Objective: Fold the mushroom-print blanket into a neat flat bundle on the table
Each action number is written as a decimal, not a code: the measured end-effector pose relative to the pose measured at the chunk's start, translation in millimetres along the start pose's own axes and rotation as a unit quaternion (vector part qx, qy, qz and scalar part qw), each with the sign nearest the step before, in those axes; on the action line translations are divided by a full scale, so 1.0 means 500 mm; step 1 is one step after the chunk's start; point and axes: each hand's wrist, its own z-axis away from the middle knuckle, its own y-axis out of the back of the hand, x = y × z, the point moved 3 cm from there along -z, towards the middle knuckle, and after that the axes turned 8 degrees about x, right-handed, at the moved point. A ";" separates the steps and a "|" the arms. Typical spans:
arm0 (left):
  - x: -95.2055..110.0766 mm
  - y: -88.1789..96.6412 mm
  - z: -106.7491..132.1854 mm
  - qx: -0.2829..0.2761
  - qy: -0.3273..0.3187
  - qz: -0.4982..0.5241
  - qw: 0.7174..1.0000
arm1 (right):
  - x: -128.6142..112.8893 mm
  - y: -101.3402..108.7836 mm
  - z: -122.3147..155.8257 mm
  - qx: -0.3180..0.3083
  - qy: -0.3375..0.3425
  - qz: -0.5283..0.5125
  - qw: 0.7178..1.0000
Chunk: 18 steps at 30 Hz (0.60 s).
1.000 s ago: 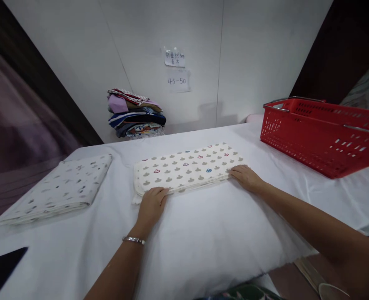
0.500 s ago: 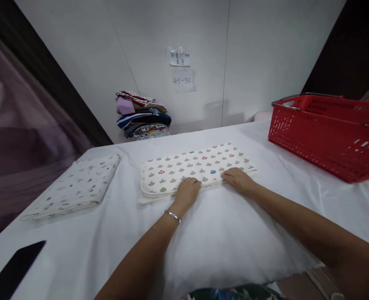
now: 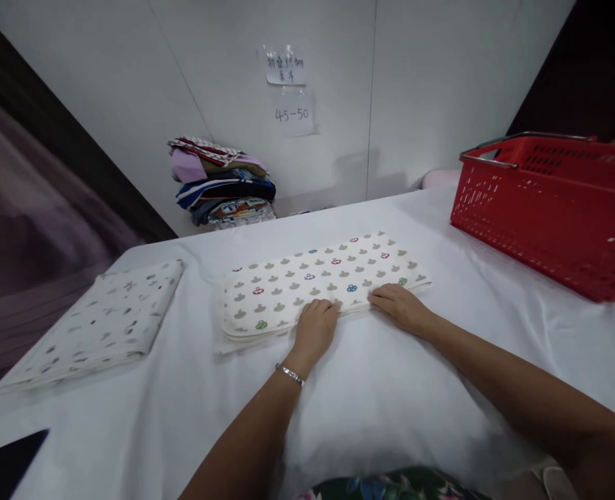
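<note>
A folded cream cloth [image 3: 307,281] with grey, red, blue and green mushroom-like prints lies flat in several layers in front of me. Along its near edge, left of the middle, my left hand [image 3: 316,326] is closed, fingers bent over the layers; a silver bracelet circles that wrist. Farther right on the same edge my right hand [image 3: 398,305] is also closed, its fingertips on top of the fabric. Both thumbs are mostly hidden.
A second folded white cloth [image 3: 110,316] with small prints lies at the left. A dark flat object [image 3: 10,462] rests at the near left corner. At the right stands a red plastic basket [image 3: 541,208]. Behind the white-covered table [image 3: 203,403], a stack of folded fabrics [image 3: 224,184] sits by the wall.
The view has shifted a little, so the wall signs and fabric stack sit higher and farther left. Both hands stay on the near edge of the cream cloth.
</note>
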 end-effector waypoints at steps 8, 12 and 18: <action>-0.013 -0.006 0.000 -0.005 0.011 0.040 0.999 | 0.001 0.002 -0.005 0.010 -0.041 -0.021 0.999; -0.016 -0.007 -0.004 -0.010 0.010 0.044 0.999 | 0.005 -0.001 -0.003 0.012 -0.042 -0.020 0.999; -0.018 -0.009 -0.007 -0.010 0.005 0.048 0.999 | 0.006 -0.001 -0.003 -0.009 -0.058 -0.032 0.998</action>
